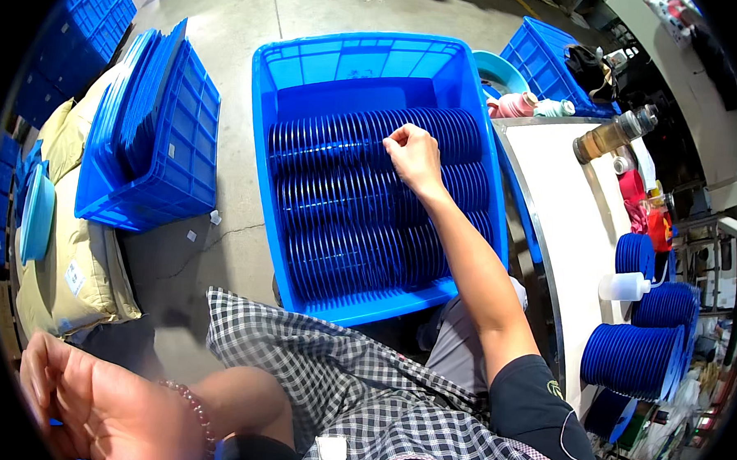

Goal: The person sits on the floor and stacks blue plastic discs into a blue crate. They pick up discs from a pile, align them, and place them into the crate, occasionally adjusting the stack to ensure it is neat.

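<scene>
A large blue crate stands in front of me, with three rows of thin dark blue discs set on edge. My right hand is over the far row, right of its middle. Its fingers are closed in a pinch, and whatever they may hold is hidden. Low at the left, my left hand is away from the crate, palm showing and fingers loosely bent. Nothing shows in that palm, though the hand is slightly blurred.
At left, a blue crate with upright blue sheets stands by beige sacks. A white-topped table along the right bears a brown bottle, a white squeeze bottle and stacks of blue discs.
</scene>
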Demonstrator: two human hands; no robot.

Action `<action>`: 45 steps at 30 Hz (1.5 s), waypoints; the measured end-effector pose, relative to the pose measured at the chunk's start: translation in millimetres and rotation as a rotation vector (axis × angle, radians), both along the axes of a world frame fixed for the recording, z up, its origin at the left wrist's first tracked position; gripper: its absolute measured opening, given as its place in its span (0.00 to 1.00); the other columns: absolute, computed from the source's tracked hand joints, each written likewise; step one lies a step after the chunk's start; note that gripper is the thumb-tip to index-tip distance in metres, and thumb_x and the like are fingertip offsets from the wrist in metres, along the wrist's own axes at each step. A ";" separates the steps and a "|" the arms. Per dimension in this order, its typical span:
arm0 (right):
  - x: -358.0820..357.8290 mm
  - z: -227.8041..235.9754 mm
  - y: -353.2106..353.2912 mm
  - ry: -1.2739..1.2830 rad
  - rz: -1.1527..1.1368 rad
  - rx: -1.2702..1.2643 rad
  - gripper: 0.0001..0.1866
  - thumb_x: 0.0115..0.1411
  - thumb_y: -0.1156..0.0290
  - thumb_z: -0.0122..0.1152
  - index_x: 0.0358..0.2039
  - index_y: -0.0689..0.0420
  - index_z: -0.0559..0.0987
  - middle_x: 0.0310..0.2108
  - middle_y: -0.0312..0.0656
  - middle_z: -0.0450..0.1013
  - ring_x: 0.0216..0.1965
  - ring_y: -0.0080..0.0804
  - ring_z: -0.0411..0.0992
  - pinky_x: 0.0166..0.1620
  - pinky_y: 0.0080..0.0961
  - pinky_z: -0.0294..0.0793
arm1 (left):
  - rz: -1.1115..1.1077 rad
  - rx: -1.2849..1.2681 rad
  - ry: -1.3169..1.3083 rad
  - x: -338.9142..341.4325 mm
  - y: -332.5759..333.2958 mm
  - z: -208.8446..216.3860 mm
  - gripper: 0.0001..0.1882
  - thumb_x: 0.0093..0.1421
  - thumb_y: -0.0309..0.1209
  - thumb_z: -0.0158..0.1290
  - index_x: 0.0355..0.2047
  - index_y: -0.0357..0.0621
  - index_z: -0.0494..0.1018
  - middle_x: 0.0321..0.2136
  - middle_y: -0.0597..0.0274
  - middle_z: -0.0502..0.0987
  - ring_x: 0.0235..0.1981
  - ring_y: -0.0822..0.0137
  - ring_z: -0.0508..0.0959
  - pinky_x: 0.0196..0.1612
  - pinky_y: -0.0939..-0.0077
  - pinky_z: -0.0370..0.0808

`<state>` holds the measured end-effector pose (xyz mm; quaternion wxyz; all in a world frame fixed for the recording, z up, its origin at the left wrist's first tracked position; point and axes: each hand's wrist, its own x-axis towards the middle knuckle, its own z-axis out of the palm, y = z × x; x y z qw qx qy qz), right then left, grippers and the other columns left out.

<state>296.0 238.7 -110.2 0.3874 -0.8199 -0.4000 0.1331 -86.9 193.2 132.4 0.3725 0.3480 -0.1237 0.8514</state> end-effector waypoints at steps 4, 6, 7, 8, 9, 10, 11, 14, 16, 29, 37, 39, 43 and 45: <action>6.0 7.6 -4.4 0.009 0.009 -0.009 0.09 0.59 0.65 0.67 0.32 0.59 0.84 0.34 0.50 0.83 0.39 0.49 0.82 0.44 0.44 0.79 | -0.052 0.010 -0.020 12.1 -1.8 2.0 0.11 0.57 0.30 0.44 0.20 0.40 0.59 0.25 0.51 0.63 0.31 0.58 0.63 0.43 0.58 0.62; 8.8 6.3 -4.4 0.002 0.020 -0.011 0.09 0.60 0.65 0.67 0.32 0.58 0.84 0.34 0.50 0.83 0.39 0.50 0.82 0.45 0.45 0.79 | -0.011 -0.003 -0.025 20.9 -3.5 3.3 0.12 0.58 0.31 0.44 0.19 0.40 0.59 0.25 0.51 0.65 0.31 0.59 0.64 0.42 0.58 0.62; 10.0 4.4 -4.4 -0.005 0.025 -0.010 0.09 0.60 0.65 0.66 0.33 0.58 0.84 0.34 0.50 0.83 0.39 0.50 0.82 0.45 0.45 0.79 | 0.004 -0.010 -0.027 26.0 -3.4 3.5 0.13 0.58 0.31 0.43 0.19 0.41 0.59 0.25 0.51 0.65 0.31 0.59 0.64 0.42 0.58 0.62; 10.6 2.2 -4.7 -0.013 0.030 -0.009 0.09 0.60 0.65 0.65 0.33 0.58 0.84 0.35 0.50 0.83 0.40 0.51 0.82 0.46 0.45 0.79 | -0.006 -0.017 -0.028 29.4 -3.8 3.8 0.13 0.58 0.31 0.43 0.19 0.41 0.60 0.25 0.52 0.66 0.31 0.59 0.65 0.42 0.58 0.62; 9.4 -1.0 -5.2 0.005 0.066 0.015 0.09 0.61 0.66 0.64 0.34 0.57 0.85 0.36 0.50 0.83 0.41 0.52 0.81 0.47 0.46 0.79 | -0.018 -0.025 -0.029 31.9 -5.0 4.1 0.13 0.59 0.32 0.43 0.19 0.42 0.60 0.26 0.52 0.67 0.31 0.59 0.65 0.42 0.58 0.63; 5.9 -4.0 -4.2 0.029 0.074 0.018 0.10 0.62 0.66 0.63 0.38 0.56 0.87 0.39 0.51 0.83 0.44 0.52 0.81 0.50 0.46 0.79 | -0.031 -0.030 -0.029 32.9 -5.7 5.5 0.13 0.59 0.32 0.43 0.19 0.42 0.61 0.26 0.52 0.67 0.31 0.59 0.65 0.42 0.58 0.63; 1.9 -7.4 -3.7 0.066 0.092 0.006 0.11 0.62 0.67 0.62 0.40 0.55 0.87 0.42 0.51 0.83 0.46 0.52 0.81 0.52 0.45 0.78 | -0.038 -0.030 0.004 33.4 -6.1 6.5 0.13 0.60 0.31 0.42 0.18 0.44 0.63 0.25 0.53 0.67 0.31 0.59 0.66 0.42 0.58 0.63; -10.1 -18.3 -5.4 0.173 0.150 -0.052 0.17 0.62 0.68 0.59 0.49 0.56 0.85 0.49 0.53 0.81 0.52 0.52 0.79 0.58 0.44 0.77 | 0.213 -0.101 0.070 35.1 1.3 4.4 0.13 0.60 0.29 0.42 0.18 0.45 0.64 0.25 0.54 0.67 0.31 0.60 0.66 0.42 0.59 0.63; -20.9 -20.7 -6.9 0.192 0.130 -0.079 0.18 0.62 0.68 0.58 0.51 0.57 0.84 0.50 0.54 0.80 0.53 0.53 0.78 0.58 0.45 0.76 | -0.004 -0.028 0.028 33.8 -4.9 6.6 0.12 0.59 0.27 0.43 0.18 0.44 0.64 0.26 0.53 0.67 0.31 0.60 0.66 0.43 0.59 0.63; -28.0 -11.8 -11.6 0.223 0.161 -0.081 0.24 0.60 0.69 0.55 0.55 0.63 0.80 0.49 0.61 0.79 0.53 0.57 0.77 0.60 0.47 0.74 | 0.077 0.036 0.307 34.5 1.9 -4.6 0.11 0.68 0.37 0.51 0.37 0.50 0.83 0.40 0.67 0.82 0.40 0.66 0.78 0.46 0.65 0.73; 0.9 19.7 -14.7 0.121 0.020 -0.073 0.16 0.58 0.57 0.69 0.31 0.59 0.84 0.36 0.53 0.83 0.43 0.53 0.82 0.49 0.47 0.79 | 0.015 -0.045 0.040 31.0 0.3 2.6 0.11 0.60 0.30 0.43 0.21 0.42 0.67 0.28 0.49 0.68 0.34 0.56 0.67 0.45 0.53 0.65; 4.1 26.1 -17.3 0.114 0.011 -0.061 0.17 0.59 0.55 0.69 0.29 0.59 0.83 0.34 0.52 0.83 0.41 0.52 0.82 0.47 0.46 0.80 | 0.029 -0.043 0.054 31.8 1.0 1.4 0.12 0.61 0.30 0.43 0.21 0.42 0.67 0.29 0.49 0.68 0.34 0.56 0.67 0.45 0.53 0.65; -0.2 29.0 -16.6 0.157 -0.008 -0.035 0.17 0.64 0.58 0.65 0.30 0.60 0.83 0.34 0.55 0.82 0.42 0.55 0.81 0.47 0.48 0.79 | 0.054 -0.048 0.064 30.5 2.2 0.6 0.12 0.61 0.30 0.43 0.21 0.42 0.67 0.28 0.48 0.69 0.34 0.56 0.68 0.45 0.53 0.66; -1.8 16.1 -13.3 0.121 0.006 -0.005 0.16 0.65 0.59 0.62 0.32 0.61 0.83 0.36 0.57 0.82 0.43 0.57 0.81 0.48 0.50 0.78 | 0.096 -0.071 0.039 31.1 2.0 1.6 0.12 0.61 0.30 0.43 0.21 0.42 0.67 0.28 0.48 0.69 0.34 0.56 0.68 0.45 0.53 0.66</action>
